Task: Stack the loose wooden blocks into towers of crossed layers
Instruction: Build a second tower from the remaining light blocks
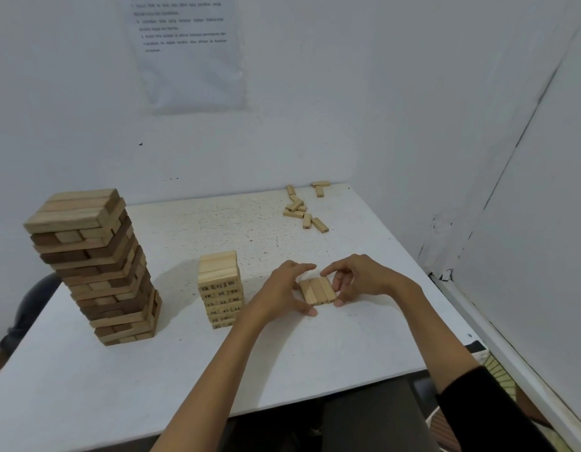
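Observation:
Three pale wooden blocks (317,290) lie side by side as one flat layer on the white table (184,370), right of centre. My left hand (284,293) touches the layer's left side with thumb and fingers spread around it. My right hand (360,277) holds its right side, fingers curled against the edge. A small tower of numbered pale blocks (220,288) stands just left of my left hand. Several loose blocks (303,210) lie scattered near the table's far right corner.
A tall tower of mixed light and dark blocks (93,265) stands at the left of the table. A printed sheet (188,50) hangs on the back wall. The side wall (527,223) runs close along the table's right edge.

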Motion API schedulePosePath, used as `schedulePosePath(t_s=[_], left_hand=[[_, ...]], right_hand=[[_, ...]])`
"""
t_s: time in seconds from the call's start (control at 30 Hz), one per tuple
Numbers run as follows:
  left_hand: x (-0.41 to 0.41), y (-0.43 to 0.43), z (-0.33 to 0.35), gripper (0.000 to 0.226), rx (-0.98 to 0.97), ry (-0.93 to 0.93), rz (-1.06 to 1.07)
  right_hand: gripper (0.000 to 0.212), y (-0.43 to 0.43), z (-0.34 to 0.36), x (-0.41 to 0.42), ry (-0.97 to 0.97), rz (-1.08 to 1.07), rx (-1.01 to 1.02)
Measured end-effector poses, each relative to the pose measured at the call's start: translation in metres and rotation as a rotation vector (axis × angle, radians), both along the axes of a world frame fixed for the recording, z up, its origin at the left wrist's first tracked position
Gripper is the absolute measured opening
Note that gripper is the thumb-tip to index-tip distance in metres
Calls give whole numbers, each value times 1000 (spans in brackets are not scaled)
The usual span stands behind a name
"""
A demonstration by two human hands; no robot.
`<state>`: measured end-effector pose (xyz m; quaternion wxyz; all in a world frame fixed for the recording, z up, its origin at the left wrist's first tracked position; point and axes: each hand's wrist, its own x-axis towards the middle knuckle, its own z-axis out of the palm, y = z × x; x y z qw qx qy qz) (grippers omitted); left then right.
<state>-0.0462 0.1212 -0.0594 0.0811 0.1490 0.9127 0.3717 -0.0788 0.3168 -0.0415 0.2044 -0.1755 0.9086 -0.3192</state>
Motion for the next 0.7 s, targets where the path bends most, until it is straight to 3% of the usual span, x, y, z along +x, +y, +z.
schedulePosePath(t_s=[0.17,0.47,0.7], left_hand=[[0,1,-3,86,38,-5,50],[0,6,-7,76,40,73,83],[2,2,-5,90,46,33,60]], right_hand=[[62,3,-8,-1,121,10,-14],[61,0,-15,-1,126,35,-102],[65,-2,-18,1,106,32,-143]])
